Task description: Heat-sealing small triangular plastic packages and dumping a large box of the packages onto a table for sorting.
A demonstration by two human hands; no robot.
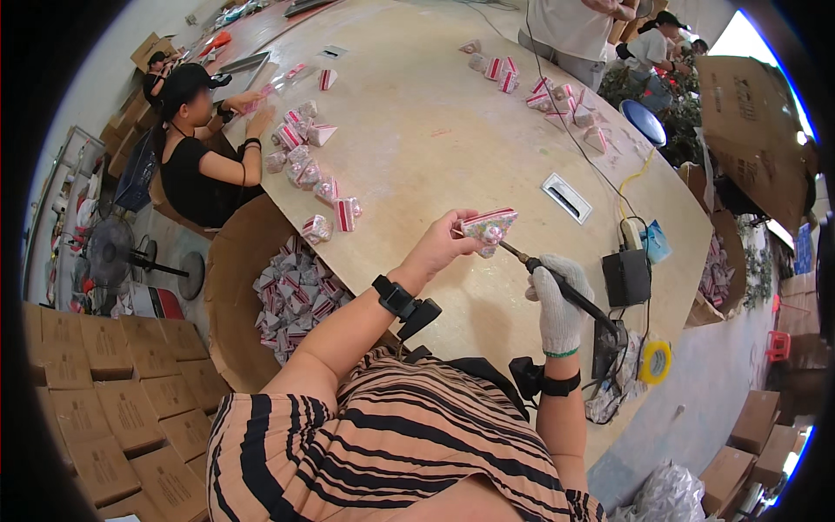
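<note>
My left hand (439, 246) is bare and holds up a small triangular packet (487, 227) with red and white stripes and clear film. My right hand (557, 300), in a white knit glove, grips a black pen-shaped tool (565, 290) whose metal tip touches the packet's lower right edge. A cord runs from the tool toward a black box (626, 277) on the table. Both hands hover above the pale wooden table (435, 130).
More striped packets lie in piles on the table (300, 161) and far side (548, 91). A large cardboard bin (291, 300) of packets stands at my left. A person in black (196, 157) sits at the table's left. Yellow tape roll (654, 361), stacked cartons (104, 391), a fan (113, 252).
</note>
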